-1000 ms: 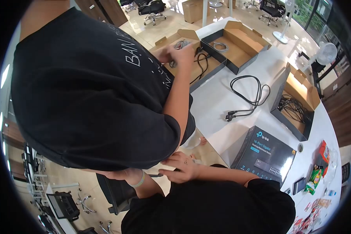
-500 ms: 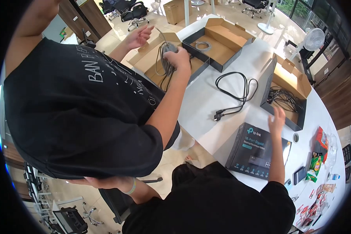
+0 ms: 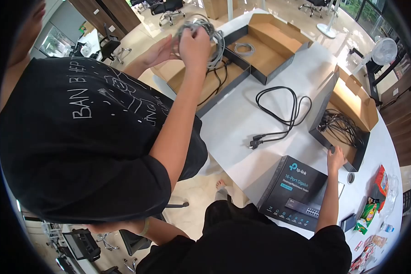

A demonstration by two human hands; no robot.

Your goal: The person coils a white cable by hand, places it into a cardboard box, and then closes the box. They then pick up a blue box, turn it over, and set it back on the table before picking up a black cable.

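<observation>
My right hand (image 3: 336,158) grips the near wall of an open black cardboard box (image 3: 325,138) holding a tangle of black cables (image 3: 345,129). Just below that hand, a closed tp-link switch box (image 3: 291,194) lies flat on the table. My left hand (image 3: 118,227) reaches out to the left, mostly covered by the co-worker's body, its fingers hidden. A black power cord (image 3: 287,122) lies loosely looped on the white table. The co-worker's hands (image 3: 192,48) hold a coil of grey cable (image 3: 218,50) above another open box (image 3: 235,77).
A further open box (image 3: 274,68) holds a small grey cable coil (image 3: 245,49). A roll of tape (image 3: 350,177), snack bags (image 3: 369,212) and a bottle (image 3: 387,227) sit along the table's right side. The co-worker (image 3: 91,150) stands close on my left. A white fan (image 3: 384,51) stands beyond the table.
My right hand has moved down and right onto the box's near wall. The co-worker has lifted the grey cable out of the box. The view has shifted slightly.
</observation>
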